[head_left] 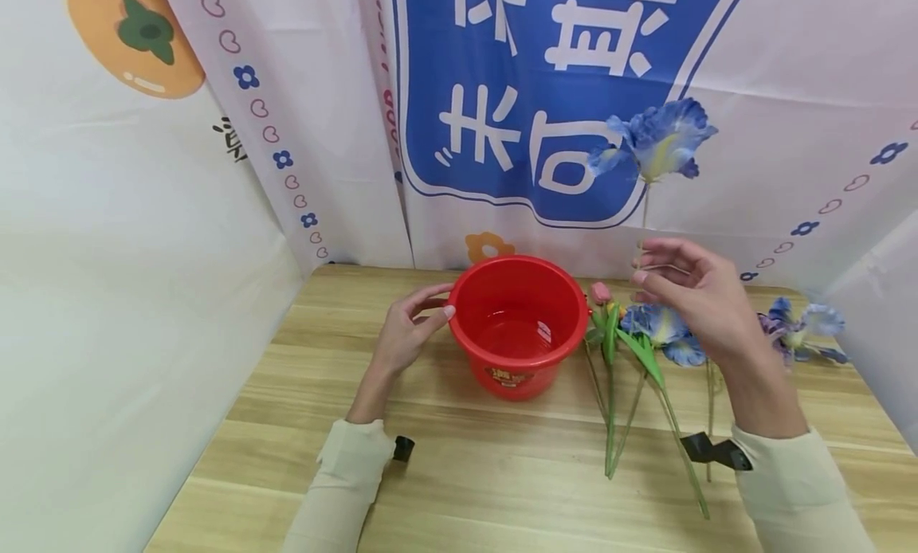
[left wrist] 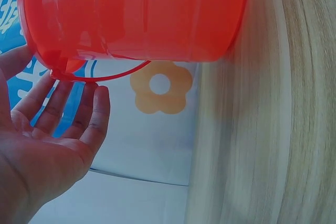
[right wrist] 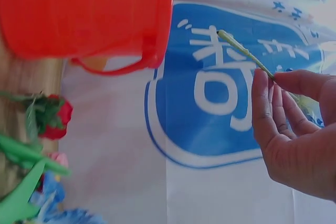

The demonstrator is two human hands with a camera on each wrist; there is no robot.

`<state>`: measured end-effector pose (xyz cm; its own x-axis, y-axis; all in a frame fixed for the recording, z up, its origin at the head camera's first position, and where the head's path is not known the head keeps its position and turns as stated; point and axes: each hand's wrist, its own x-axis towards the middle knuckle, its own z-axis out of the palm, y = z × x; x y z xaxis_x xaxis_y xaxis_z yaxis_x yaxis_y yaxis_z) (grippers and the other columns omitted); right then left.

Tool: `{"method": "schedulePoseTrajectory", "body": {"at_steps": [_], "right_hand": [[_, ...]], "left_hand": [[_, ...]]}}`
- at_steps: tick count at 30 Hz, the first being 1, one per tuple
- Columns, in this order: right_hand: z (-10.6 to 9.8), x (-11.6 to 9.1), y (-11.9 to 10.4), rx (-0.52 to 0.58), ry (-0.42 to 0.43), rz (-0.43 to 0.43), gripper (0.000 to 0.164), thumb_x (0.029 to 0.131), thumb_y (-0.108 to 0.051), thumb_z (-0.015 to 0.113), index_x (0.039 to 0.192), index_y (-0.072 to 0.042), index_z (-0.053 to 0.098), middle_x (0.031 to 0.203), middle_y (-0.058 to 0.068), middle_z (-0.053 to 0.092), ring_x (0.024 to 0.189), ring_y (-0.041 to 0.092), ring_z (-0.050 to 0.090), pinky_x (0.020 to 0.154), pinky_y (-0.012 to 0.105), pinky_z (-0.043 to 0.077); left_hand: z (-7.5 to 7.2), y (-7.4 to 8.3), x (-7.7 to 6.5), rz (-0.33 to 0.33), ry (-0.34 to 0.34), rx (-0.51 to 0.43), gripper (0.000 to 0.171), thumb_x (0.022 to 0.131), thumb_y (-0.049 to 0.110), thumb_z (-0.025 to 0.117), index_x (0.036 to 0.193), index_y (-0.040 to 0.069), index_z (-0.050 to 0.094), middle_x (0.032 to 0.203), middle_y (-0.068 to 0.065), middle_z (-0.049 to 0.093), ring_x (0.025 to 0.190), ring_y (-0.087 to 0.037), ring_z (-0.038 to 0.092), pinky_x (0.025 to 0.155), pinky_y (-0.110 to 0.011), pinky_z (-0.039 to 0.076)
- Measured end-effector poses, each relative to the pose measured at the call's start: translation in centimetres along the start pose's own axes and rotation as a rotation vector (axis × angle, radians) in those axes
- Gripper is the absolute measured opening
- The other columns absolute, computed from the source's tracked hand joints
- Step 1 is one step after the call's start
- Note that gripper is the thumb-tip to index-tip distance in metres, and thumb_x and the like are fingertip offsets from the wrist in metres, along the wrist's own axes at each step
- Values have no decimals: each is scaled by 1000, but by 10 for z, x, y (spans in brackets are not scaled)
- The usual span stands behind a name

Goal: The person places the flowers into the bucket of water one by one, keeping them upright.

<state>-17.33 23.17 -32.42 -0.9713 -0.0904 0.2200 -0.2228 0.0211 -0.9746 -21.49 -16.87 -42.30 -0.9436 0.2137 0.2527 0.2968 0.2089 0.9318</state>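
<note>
Right hand: we see the right hand [head_left: 692, 290] pinch a thin stem [right wrist: 244, 52] between thumb and fingertips, closed down to the stem's own width, with nothing else in its hold.
Raised flower: the blue flower [head_left: 663, 139] rises upright from that pinch, apart from the bucket; in the right wrist view we find the stem's lower end poking out past the fingertips.
Left hand: the left hand [head_left: 407, 330] holds the bucket's left side, thumb at the rim, fingers loosely curved beside the handle [left wrist: 118, 75]; how firmly, we cannot tell.
Red bucket: the red bucket [head_left: 523, 286] sits upright on the wooden table [head_left: 445, 489], its inner floor in our sight.
Lying flowers: just right of the bucket we spot a pink tulip [head_left: 601, 292], a red rose [right wrist: 56, 116], green leaves [head_left: 641, 355] and a blue bloom [head_left: 656, 323]; a purple and pale-blue bloom [head_left: 814, 330] lies beyond the right arm.
Progress: we judge it early; 1 flower is lifted, 0 show inside the bucket, and several lie unheld.
Backdrop: behind everything we have a printed cloth [head_left: 344, 139].
</note>
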Motion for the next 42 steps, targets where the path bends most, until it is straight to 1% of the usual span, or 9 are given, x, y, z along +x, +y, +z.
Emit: {"method": "schedulePoseTrajectory", "body": {"at_steps": [4, 10, 14, 19, 24, 29, 34, 37, 42], "right_hand": [[16, 11, -7, -22, -21, -22, 38, 97, 0, 76, 133, -11, 67, 111, 0, 74, 95, 10, 77, 78, 24, 67], [40, 27, -11, -144, -31, -19, 41, 99, -9, 76, 139, -8, 63, 112, -3, 72, 97, 9, 77, 81, 23, 66], [53, 37, -10, -169, -31, 4, 42, 100, -9, 75, 140, -6, 62, 111, -3, 71, 97, 9, 77, 82, 27, 67], [67, 45, -5, -202, -59, 25, 44, 101, -8, 74, 142, -4, 60, 115, 4, 69, 96, 11, 77, 85, 33, 68], [81, 52, 4, -222, -105, 37, 44, 101, -6, 73, 143, -1, 59, 120, 16, 67, 96, 16, 76, 84, 33, 68], [94, 57, 15, -192, -152, 51, 41, 100, -1, 71, 140, 4, 60, 118, 19, 67, 90, 13, 74, 81, 31, 68], [107, 60, 23, -205, -198, 73, 41, 101, 1, 69, 140, 5, 58, 121, 25, 66, 92, 15, 74, 83, 33, 68], [113, 61, 26, -214, -216, 106, 44, 101, 1, 70, 142, 6, 57, 125, 27, 65, 98, 21, 73, 88, 38, 68], [123, 64, 31, -212, -244, 176, 46, 101, 1, 69, 144, 4, 55, 128, 28, 64, 109, 36, 71, 95, 49, 66]], "left_hand": [[0, 0, 0, 5, -1, 6, 40, 104, 19, 69, 142, 9, 68, 144, -14, 68, 127, -37, 67, 93, -26, 65], [-1, 0, 1, -1, -2, -7, 40, 104, 19, 70, 142, 9, 69, 143, -14, 69, 127, -37, 67, 93, -26, 64], [0, 0, 1, -3, -6, -16, 40, 104, 18, 70, 142, 8, 68, 144, -14, 69, 127, -36, 67, 95, -32, 65], [0, 0, 0, -3, -10, -19, 41, 104, 18, 70, 143, 8, 68, 145, -14, 68, 128, -36, 67, 100, -47, 65], [-1, -1, 0, -3, -5, -18, 40, 104, 19, 70, 142, 9, 68, 145, -13, 68, 128, -36, 66, 101, -51, 64], [-2, -1, -1, -9, -8, -20, 41, 104, 19, 70, 143, 9, 68, 145, -13, 68, 129, -36, 66, 98, -40, 65], [-1, -1, -1, -2, -5, -25, 40, 104, 18, 70, 143, 9, 68, 145, -13, 68, 128, -36, 66, 93, -26, 64], [-1, 0, -1, 5, -6, -26, 40, 104, 19, 70, 143, 9, 68, 145, -13, 68, 128, -36, 67, 93, -27, 64], [-1, 0, 0, 16, -13, -20, 41, 104, 18, 70, 144, 8, 67, 146, -15, 67, 128, -37, 67, 96, -36, 66]]}}
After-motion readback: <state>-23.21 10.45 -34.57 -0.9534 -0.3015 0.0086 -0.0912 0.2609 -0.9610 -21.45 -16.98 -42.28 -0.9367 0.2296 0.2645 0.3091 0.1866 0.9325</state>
